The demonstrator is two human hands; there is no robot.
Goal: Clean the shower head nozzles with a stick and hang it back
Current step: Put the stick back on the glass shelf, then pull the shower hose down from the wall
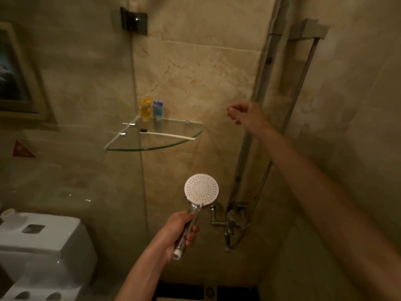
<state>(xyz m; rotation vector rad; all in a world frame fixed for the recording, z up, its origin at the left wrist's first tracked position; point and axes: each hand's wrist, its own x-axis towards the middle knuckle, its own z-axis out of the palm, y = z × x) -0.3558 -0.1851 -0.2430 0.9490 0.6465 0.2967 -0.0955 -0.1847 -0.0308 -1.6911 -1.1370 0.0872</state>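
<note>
Toilet cistern [41,237] low at the left, then a glass corner shelf [173,142] on the tiled wall holding a yellow bottle [146,110], a blue tube [158,110] and a white toothbrush [168,134] lying flat. Left hand [180,230] grips the chrome handle of the shower head [201,189], white nozzle face up and toward the person, just left of the mixer tap [230,222]. Right hand [243,114] is raised near the riser rail [258,101], fingers curled (can't tell whether they pinch a stick, too small and blurred)
</note>
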